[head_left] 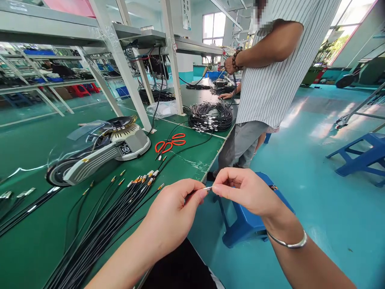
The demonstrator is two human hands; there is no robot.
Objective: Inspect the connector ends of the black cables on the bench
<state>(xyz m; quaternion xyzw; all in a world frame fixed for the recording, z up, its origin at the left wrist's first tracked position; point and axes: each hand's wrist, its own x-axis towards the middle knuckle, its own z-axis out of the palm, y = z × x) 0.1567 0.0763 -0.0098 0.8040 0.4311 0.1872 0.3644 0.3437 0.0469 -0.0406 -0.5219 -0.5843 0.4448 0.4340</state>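
Just past the table's edge, my left hand (177, 212) and my right hand (245, 190) meet at a small metal cable connector (207, 188). Thumb and forefinger of my left hand pinch its left end. My right fingertips close on its other end, a dark band showing between. Whether a cable runs back from it under my left hand I cannot tell. A bundle of black cables (111, 220) lies left of my left hand, its metal and orange tips pointing away from me. A silver bangle (290, 244) circles my right wrist.
On the green table (192, 160) are red-handled scissors (171, 143), a grey lamp-like device (129, 146) and a coiled cable pile (210, 116). White shelf posts (126, 68) rise behind. A person in a striped shirt (270, 84) stands at the table's right side. A blue stool (249, 218) stands below my right hand.
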